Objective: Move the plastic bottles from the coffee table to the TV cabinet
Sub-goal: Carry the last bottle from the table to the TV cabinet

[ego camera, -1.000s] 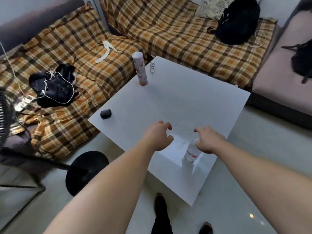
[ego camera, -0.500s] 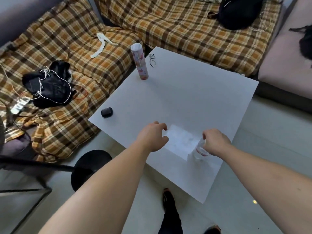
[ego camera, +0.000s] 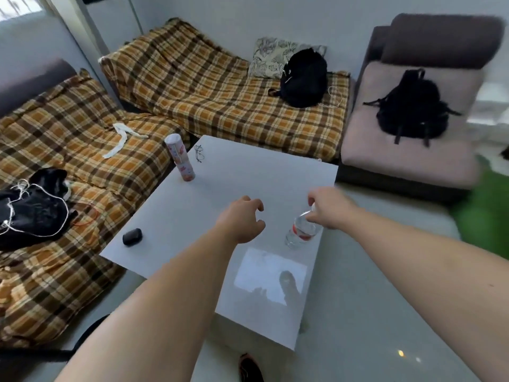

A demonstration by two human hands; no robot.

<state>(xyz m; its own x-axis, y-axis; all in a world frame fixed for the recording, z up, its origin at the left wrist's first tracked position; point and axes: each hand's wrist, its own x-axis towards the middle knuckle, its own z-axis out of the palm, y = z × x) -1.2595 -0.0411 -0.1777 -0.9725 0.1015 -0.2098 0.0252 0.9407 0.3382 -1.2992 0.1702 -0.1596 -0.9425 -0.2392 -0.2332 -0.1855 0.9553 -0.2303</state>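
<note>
**Bottle coming up off the coffee table**

Lifted by its neck now, the clear plastic bottle (ego camera: pixel 301 230) is hanging tilted from the right hand (ego camera: pixel 327 209), where half a second ago it was standing on the white coffee table (ego camera: pixel 248 177) under that same hand; the view has also swung up, bringing more of the seating into sight.

Nearest the camera, both forearms are reaching out over the table's near corner. A bright patch of light is lying on the tabletop there, with the bottle's shadow falling across it, which suggests the bottle is clear of the surface. The right hand is pinching the cap end from above with its fingertips, probably because a top grip is the quickest way to pluck a light, nearly empty bottle. The left hand (ego camera: pixel 242 220) is hovering beside it, fingers loosely curled and gripping nothing (likely being kept free for a second bottle).

Further along the table, a small dark case (ego camera: pixel 132 236) is sitting near the left edge. At the far corner a tall patterned bottle (ego camera: pixel 180 157) is standing upright, with a pair of glasses (ego camera: pixel 199 153) just beside it. It looks like the next thing to collect.

Beyond, plaid-covered sofas and black bags are filling the background. The TV cabinet is not in view.
</note>
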